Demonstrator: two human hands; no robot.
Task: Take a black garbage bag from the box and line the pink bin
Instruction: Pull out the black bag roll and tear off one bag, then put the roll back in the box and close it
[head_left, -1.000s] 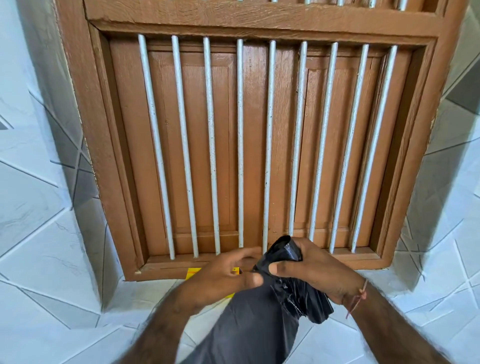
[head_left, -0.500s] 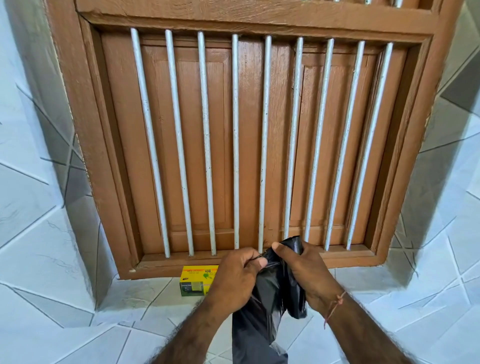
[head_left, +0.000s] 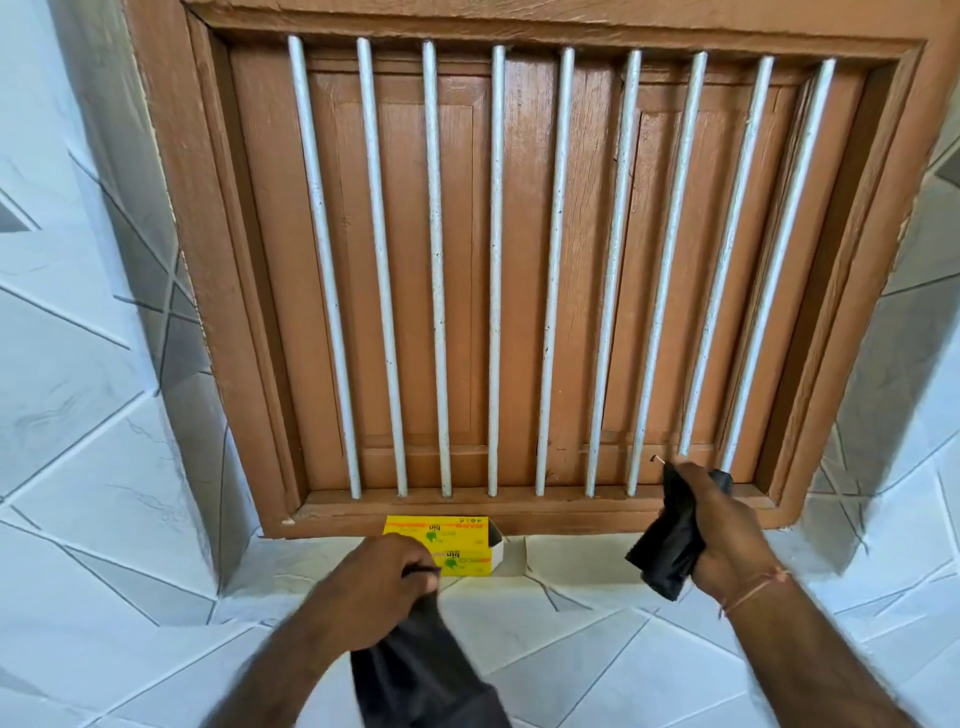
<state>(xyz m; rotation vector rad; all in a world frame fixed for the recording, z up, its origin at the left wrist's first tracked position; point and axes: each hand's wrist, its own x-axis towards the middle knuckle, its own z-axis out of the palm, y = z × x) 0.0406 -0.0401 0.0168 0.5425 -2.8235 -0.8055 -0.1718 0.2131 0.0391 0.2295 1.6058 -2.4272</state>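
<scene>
- The left hand (head_left: 382, 587) was closed in a fist around one black garbage bag (head_left: 421, 670), which hung down from the fist toward the bottom edge of the view.
- The right hand (head_left: 722, 530) was also closed, gripping a bunched black roll of bags (head_left: 667, 545) held up and well apart from the left hand; a thin thread bracelet (head_left: 756, 590) sat on that wrist.
- No plastic joined the two black pieces, so I judged the single bag already torn free of the rest.
- Just beyond the left hand, the yellow box (head_left: 441, 540) lay on the white tiled ledge (head_left: 571, 613), pushed against the foot of the wooden window frame (head_left: 519, 512) with its grey bars (head_left: 493, 270); the box's right end stood open.
- The pink bin was nowhere in view, so I could not tell where it stood.
- The step in hand looked like the close of taking a bag out. The next move would likely call for stuffing the leftover bunch back through the box's open end, then freeing both hands to find the bag's mouth and spread it.
</scene>
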